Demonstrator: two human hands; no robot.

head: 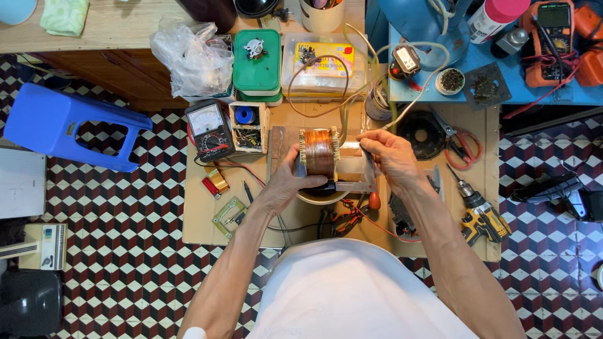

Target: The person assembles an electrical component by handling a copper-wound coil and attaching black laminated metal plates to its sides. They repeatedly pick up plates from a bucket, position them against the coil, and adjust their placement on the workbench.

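Presently the left hand (286, 182) grips the copper coil (318, 152) at counter (207, 213) centre; the right hand (392, 154) pinches its metal frame (355, 176), apparently at three o'clock; loose wire (326, 81) at twelve o'clock could snag; a slip risks dropping the coil.

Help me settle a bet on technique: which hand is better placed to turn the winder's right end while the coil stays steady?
Probably the right hand: its fingers already pinch the right end of the frame. The left hand cups the copper coil from below, bracing it.
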